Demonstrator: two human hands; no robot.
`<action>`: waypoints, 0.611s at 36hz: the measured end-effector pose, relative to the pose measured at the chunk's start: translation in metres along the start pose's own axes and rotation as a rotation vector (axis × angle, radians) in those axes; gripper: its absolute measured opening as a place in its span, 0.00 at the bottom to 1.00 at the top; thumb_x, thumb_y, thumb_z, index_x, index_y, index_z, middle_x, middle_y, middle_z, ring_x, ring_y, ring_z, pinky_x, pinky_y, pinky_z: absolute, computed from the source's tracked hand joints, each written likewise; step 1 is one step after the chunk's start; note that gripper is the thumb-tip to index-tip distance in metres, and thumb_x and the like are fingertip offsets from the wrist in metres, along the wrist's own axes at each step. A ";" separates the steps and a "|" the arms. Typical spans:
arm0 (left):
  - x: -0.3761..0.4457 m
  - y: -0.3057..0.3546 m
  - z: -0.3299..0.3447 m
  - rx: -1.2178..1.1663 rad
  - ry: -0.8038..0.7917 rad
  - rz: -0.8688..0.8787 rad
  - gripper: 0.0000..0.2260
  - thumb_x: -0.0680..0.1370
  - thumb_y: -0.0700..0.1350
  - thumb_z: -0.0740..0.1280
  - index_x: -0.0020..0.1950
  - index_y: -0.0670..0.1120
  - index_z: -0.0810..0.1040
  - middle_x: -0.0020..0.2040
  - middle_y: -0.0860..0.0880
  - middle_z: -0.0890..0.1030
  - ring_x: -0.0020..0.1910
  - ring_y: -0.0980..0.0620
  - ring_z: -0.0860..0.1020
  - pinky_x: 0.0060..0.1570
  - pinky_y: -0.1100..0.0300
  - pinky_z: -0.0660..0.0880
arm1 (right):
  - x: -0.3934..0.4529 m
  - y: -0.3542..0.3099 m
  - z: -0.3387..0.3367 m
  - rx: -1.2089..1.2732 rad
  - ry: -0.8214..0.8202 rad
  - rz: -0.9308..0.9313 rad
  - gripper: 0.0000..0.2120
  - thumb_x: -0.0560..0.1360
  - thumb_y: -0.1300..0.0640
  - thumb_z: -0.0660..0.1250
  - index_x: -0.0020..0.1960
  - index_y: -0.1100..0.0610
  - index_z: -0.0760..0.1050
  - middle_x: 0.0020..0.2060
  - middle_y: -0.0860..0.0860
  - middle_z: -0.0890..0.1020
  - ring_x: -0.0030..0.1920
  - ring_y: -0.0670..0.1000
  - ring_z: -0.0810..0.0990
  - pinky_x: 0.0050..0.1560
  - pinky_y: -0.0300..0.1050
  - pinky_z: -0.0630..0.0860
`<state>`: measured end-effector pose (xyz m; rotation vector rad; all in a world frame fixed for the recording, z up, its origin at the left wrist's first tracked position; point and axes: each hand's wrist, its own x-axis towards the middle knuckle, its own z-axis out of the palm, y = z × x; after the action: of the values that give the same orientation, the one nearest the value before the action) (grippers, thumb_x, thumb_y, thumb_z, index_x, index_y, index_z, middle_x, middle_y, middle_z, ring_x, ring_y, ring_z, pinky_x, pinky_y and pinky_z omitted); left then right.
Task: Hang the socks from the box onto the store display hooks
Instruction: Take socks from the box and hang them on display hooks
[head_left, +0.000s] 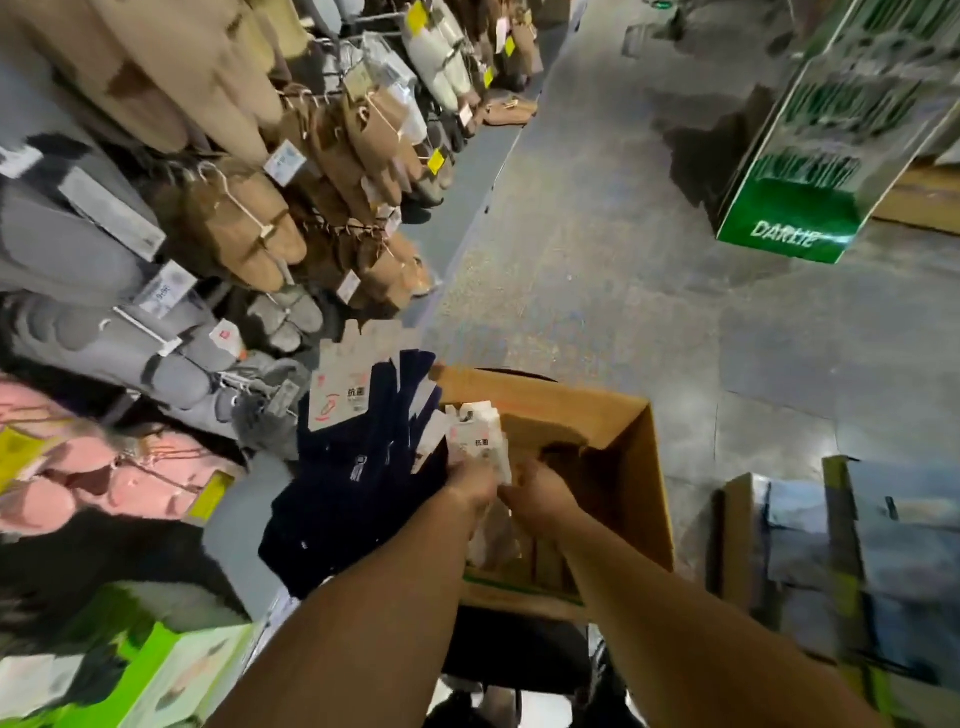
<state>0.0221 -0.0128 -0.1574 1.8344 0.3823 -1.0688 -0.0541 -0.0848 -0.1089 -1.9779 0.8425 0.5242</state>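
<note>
Over the open cardboard box (613, 415), the left hand (470, 486) and right hand (537, 493) meet, both gripping a white-carded sock pack (480, 439) — navy socks (358, 467) fan out beside it. Picking step, apparently — next, carry one to a display hook (143, 325).

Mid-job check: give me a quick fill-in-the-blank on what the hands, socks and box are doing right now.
1. Both hands, left hand and right hand, meet over the open cardboard ____.
2. The socks draped beside the left forearm are dark ____.
3. The socks' paper label is ____ in colour.
4. The display stand across the aisle is ____.

Missing words: box; blue; white; green
</note>
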 end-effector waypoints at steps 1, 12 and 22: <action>0.006 -0.002 0.002 -0.017 0.008 -0.015 0.21 0.84 0.47 0.62 0.76 0.41 0.67 0.66 0.39 0.76 0.58 0.42 0.77 0.51 0.53 0.77 | 0.006 0.000 0.002 0.026 -0.005 0.010 0.18 0.83 0.49 0.60 0.70 0.54 0.69 0.65 0.53 0.77 0.65 0.56 0.76 0.62 0.47 0.72; 0.017 0.002 -0.003 -0.106 0.133 -0.126 0.16 0.77 0.35 0.63 0.64 0.43 0.72 0.59 0.39 0.80 0.54 0.38 0.79 0.55 0.40 0.80 | 0.045 0.012 0.018 0.278 -0.042 0.117 0.23 0.78 0.51 0.68 0.70 0.55 0.68 0.62 0.54 0.79 0.50 0.51 0.79 0.48 0.43 0.78; 0.017 0.004 -0.014 -0.136 -0.018 -0.102 0.26 0.64 0.34 0.67 0.62 0.40 0.81 0.53 0.39 0.84 0.54 0.37 0.81 0.60 0.40 0.78 | 0.056 0.024 0.019 0.644 -0.013 0.168 0.25 0.69 0.57 0.77 0.63 0.54 0.73 0.52 0.52 0.84 0.50 0.55 0.84 0.52 0.57 0.82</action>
<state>0.0418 -0.0063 -0.1664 1.6988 0.5294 -1.1011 -0.0345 -0.0965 -0.1680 -1.3217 1.0217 0.3050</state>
